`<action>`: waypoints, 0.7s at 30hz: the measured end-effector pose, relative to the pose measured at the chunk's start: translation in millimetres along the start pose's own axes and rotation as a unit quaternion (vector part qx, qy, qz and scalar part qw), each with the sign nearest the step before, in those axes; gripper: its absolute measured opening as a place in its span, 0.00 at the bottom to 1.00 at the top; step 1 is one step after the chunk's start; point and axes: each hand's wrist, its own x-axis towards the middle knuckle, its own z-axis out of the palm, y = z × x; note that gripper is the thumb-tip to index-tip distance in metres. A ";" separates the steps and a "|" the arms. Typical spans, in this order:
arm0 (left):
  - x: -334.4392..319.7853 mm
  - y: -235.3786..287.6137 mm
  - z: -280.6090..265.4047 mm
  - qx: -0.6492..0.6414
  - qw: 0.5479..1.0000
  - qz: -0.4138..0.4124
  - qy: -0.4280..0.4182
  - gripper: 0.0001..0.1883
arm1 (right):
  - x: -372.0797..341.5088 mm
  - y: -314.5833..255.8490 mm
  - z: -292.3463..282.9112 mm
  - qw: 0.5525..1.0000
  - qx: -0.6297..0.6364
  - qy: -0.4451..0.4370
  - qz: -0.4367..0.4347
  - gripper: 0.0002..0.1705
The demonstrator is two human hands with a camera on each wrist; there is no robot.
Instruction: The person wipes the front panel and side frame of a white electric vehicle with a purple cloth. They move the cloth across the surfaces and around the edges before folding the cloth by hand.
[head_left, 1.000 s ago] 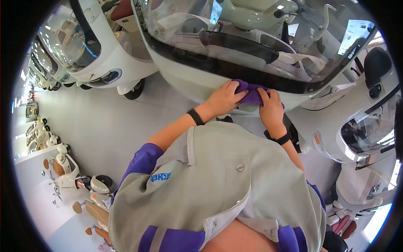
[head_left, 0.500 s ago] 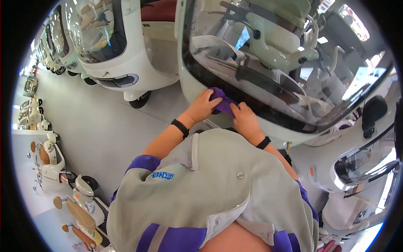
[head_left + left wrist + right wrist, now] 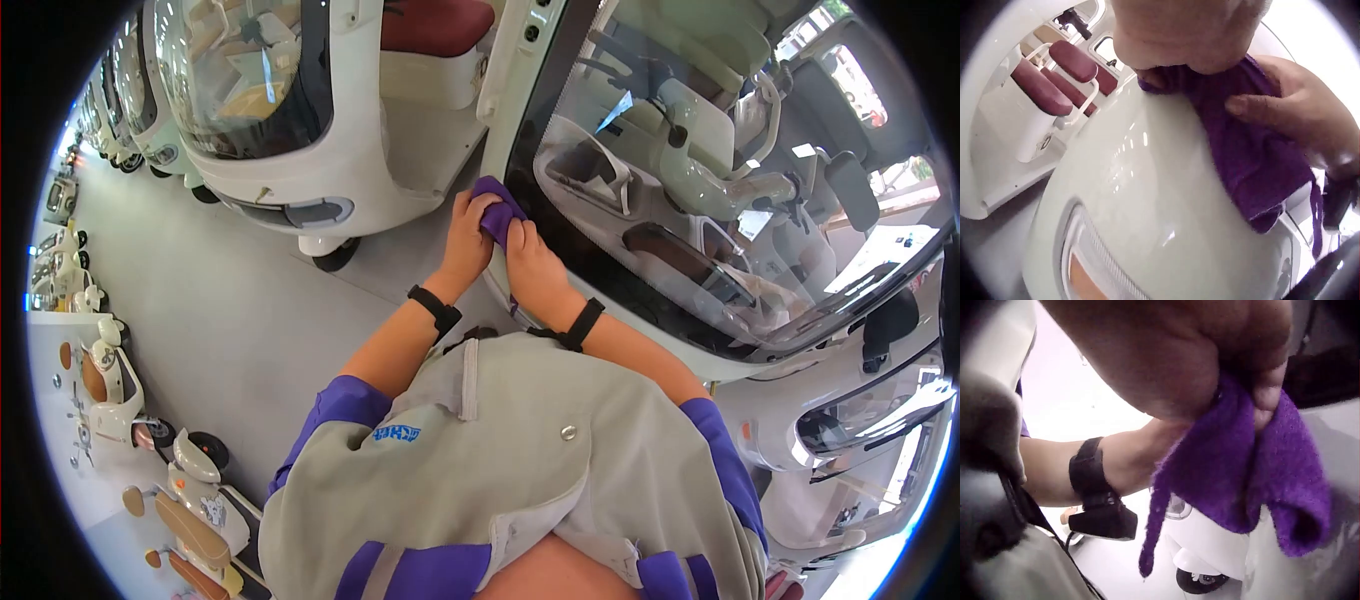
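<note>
A purple cloth [image 3: 497,212] is bunched at the front corner of a pale vehicle [image 3: 1160,162], beside its dark-edged windshield [image 3: 700,200]. My left hand [image 3: 466,238] grips one side of the cloth, its fingers curled into the fabric. Close by on the right, my right hand [image 3: 537,265] pinches the other side. In the left wrist view the cloth [image 3: 1254,156] lies against the glossy pale body, above a headlight with an orange part [image 3: 1085,281]. Folds hang below my right hand [image 3: 1210,350] in the right wrist view; its fingertips are partly hidden by them.
Another white vehicle [image 3: 270,185] with a front wheel [image 3: 337,255] stands to the left, with more in a row behind it. Scooters [image 3: 200,500] stand at the lower left. Grey floor [image 3: 260,320] lies between them. A further white vehicle [image 3: 780,415] is at the right.
Both hands and the cloth have moved left along the vehicle's front, from below the windshield to its left corner. The head view has shifted too, and the hands are closer together.
</note>
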 end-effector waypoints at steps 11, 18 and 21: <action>221.0 77.0 -15.4 -0.020 0.980 0.200 -0.002 0.16 | 134.3 7.8 -109.6 0.976 -0.014 0.215 0.043 0.38; 271.6 99.2 -0.5 -0.065 0.972 0.221 0.054 0.18 | 184.1 10.7 -174.4 0.965 -0.055 0.237 0.096 0.31; 229.8 60.4 3.1 -0.071 0.969 0.223 0.077 0.19 | 161.9 0.6 -134.1 0.976 -0.057 0.184 0.105 0.30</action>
